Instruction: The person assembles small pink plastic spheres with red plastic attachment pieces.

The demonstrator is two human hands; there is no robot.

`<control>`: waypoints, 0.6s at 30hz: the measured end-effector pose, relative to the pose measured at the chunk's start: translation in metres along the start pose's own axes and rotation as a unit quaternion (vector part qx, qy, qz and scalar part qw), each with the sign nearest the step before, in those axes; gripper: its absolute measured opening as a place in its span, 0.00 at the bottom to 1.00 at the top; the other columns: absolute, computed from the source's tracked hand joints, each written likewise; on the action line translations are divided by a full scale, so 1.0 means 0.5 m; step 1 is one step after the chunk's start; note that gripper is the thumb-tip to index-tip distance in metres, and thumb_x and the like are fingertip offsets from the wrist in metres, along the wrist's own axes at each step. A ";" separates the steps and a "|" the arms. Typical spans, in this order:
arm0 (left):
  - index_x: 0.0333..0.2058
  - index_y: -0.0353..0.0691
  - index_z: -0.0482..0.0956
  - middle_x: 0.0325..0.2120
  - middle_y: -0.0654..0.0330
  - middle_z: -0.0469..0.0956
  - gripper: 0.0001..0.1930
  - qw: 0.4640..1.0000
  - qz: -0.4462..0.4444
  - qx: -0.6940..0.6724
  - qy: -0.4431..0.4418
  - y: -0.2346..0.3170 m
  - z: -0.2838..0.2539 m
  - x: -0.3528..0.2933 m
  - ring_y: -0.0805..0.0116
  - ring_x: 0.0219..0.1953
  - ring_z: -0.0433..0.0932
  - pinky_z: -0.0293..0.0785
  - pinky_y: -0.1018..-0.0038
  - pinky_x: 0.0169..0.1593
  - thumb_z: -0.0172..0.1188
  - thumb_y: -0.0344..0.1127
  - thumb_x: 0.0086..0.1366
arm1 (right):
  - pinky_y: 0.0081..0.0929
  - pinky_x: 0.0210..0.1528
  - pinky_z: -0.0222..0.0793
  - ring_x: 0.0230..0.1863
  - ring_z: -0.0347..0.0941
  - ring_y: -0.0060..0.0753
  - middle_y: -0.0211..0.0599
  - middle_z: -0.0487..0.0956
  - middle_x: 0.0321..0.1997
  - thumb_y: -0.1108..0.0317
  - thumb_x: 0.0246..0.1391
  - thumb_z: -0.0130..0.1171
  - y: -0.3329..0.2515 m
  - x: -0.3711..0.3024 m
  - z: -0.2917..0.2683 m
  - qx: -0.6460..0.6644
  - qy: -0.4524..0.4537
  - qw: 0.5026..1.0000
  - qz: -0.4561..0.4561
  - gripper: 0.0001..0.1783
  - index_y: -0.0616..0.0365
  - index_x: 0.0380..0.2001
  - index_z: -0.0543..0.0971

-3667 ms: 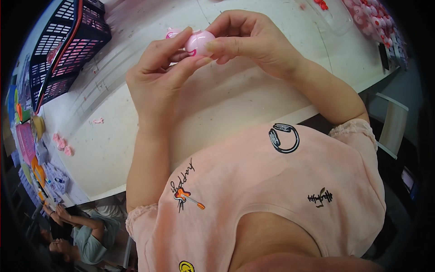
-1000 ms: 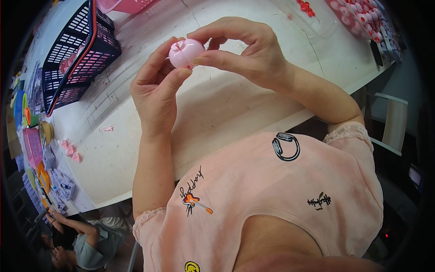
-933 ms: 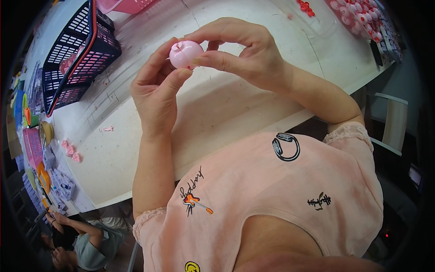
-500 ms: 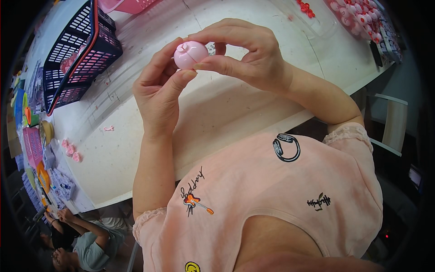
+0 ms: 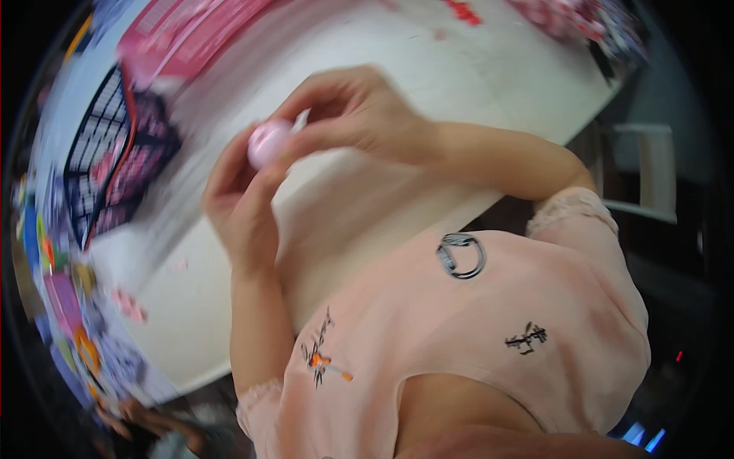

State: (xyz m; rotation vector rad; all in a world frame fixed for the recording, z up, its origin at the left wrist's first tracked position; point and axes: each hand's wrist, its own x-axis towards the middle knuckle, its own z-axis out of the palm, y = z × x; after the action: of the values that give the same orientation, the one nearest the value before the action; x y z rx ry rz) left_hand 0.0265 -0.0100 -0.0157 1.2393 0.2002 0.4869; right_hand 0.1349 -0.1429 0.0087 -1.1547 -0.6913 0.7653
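A small, glossy, rounded pink plastic piece (image 5: pixel 267 144) is held above the white table between both hands. My left hand (image 5: pixel 243 200) has its fingers and thumb closed around the left side of it. From the right, my right hand (image 5: pixel 365 118) pinches it between thumb and fingers. Motion blurs the fingertips, and they cover part of the piece. A small pale bit shows beside the right fingers, too smeared to name.
A dark blue mesh basket (image 5: pixel 115 157) with pink things in it stands at the left. Behind it is a pink basket (image 5: pixel 191 34). Small pink pieces (image 5: pixel 130 304) lie near the table's left edge. Red pieces (image 5: pixel 463 11) and a heap of pink-and-red pieces (image 5: pixel 562 17) are at the far side.
Both hands, still holding the pink piece, have moved left and toward me. The view has shifted, so more of the pink basket shows, and the picture is now blurred.
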 end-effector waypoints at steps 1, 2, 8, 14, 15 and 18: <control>0.44 0.28 0.70 0.41 0.52 0.72 0.23 1.000 -0.030 0.000 0.006 -0.004 -0.005 0.001 0.65 0.42 0.73 0.72 0.74 0.46 0.63 0.23 0.47 | 0.15 0.28 0.64 0.28 0.68 0.15 0.28 0.76 0.31 0.75 0.41 0.63 -0.001 -0.001 -0.005 -0.054 0.007 0.999 -0.002 0.09 0.59 0.30 0.78; 0.46 0.30 0.68 0.44 0.52 0.71 0.22 0.999 -0.030 -0.011 -0.015 -0.001 -0.013 -0.004 0.64 0.45 0.72 0.70 0.71 0.49 0.61 0.26 0.51 | 0.15 0.25 0.57 0.26 0.62 0.14 0.24 0.73 0.29 0.72 0.39 0.65 -0.005 -0.003 0.001 -0.089 0.020 0.996 -0.017 0.08 0.56 0.28 0.80; 0.48 0.36 0.63 0.48 0.53 0.67 0.25 0.986 -0.046 -0.135 -0.091 -0.021 -0.012 -0.017 0.63 0.49 0.69 0.66 0.72 0.55 0.62 0.34 0.54 | 0.18 0.30 0.59 0.30 0.63 0.18 0.26 0.71 0.29 0.64 0.37 0.67 0.000 -0.011 -0.010 -0.082 0.034 0.987 -0.137 0.10 0.55 0.25 0.81; 0.48 0.37 0.64 0.49 0.53 0.66 0.24 0.984 -0.066 -0.144 -0.086 -0.024 0.007 -0.014 0.67 0.44 0.73 0.72 0.80 0.49 0.61 0.34 0.54 | 0.23 0.31 0.65 0.28 0.69 0.26 0.34 0.74 0.29 0.59 0.41 0.61 -0.032 -0.002 -0.061 -0.329 0.000 0.922 -0.204 0.14 0.56 0.29 0.80; 0.48 0.37 0.64 0.49 0.53 0.66 0.23 0.984 -0.067 -0.133 -0.093 -0.028 0.008 -0.009 0.67 0.42 0.74 0.74 0.81 0.46 0.61 0.34 0.54 | 0.24 0.31 0.66 0.28 0.70 0.27 0.34 0.75 0.29 0.58 0.42 0.60 -0.051 0.011 -0.096 -0.392 0.000 0.894 -0.218 0.14 0.56 0.29 0.80; 0.47 0.37 0.64 0.48 0.52 0.66 0.22 0.989 -0.058 -0.110 -0.073 -0.012 -0.017 -0.015 0.68 0.38 0.76 0.76 0.82 0.43 0.60 0.33 0.55 | 0.25 0.33 0.67 0.29 0.72 0.29 0.33 0.77 0.28 0.59 0.44 0.58 -0.128 0.051 -0.208 -0.517 0.112 0.782 -0.328 0.12 0.56 0.29 0.79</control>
State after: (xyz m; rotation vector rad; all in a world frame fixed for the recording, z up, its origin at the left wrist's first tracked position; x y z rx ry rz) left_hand 0.0179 -0.0078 -0.0249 1.0352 0.0901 0.3058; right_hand 0.2442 -0.1913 0.0452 -1.7746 -1.2783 -0.4582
